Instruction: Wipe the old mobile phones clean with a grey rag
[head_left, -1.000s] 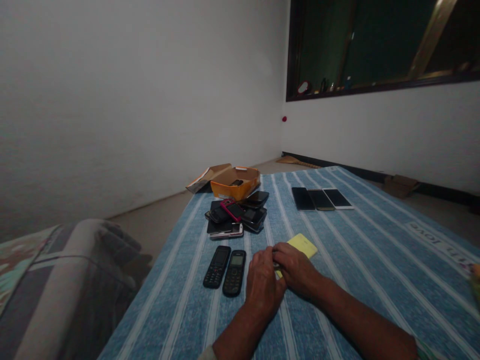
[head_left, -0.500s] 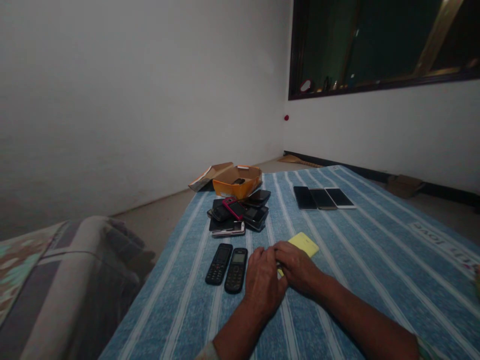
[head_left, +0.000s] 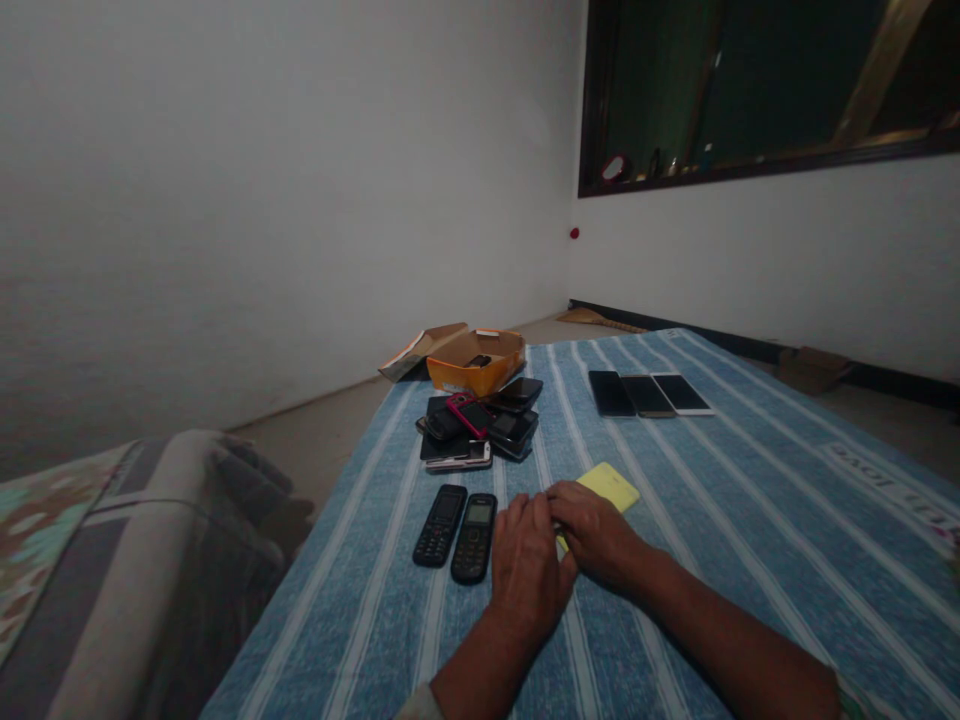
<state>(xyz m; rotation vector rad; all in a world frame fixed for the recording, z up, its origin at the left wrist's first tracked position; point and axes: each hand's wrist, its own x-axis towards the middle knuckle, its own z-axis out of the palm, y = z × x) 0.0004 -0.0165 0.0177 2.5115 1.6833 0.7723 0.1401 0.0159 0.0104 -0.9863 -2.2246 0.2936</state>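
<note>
1. Curling over the yellow phone cover [head_left: 606,487], your left hand [head_left: 527,570] and right hand [head_left: 592,535] touch; you cannot tell what they grip.
2. A slip of your fingers [head_left: 536,520] could knock the cover into the keypad phones [head_left: 456,532] just beside them.

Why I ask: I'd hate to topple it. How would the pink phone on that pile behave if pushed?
The pink-edged phone sits tilted on the uneven pile of phones, so it would probably slide off easily. Its flat, rigid-looking body seems unlikely to roll or bend, and it likely feels dense for its size.
</note>
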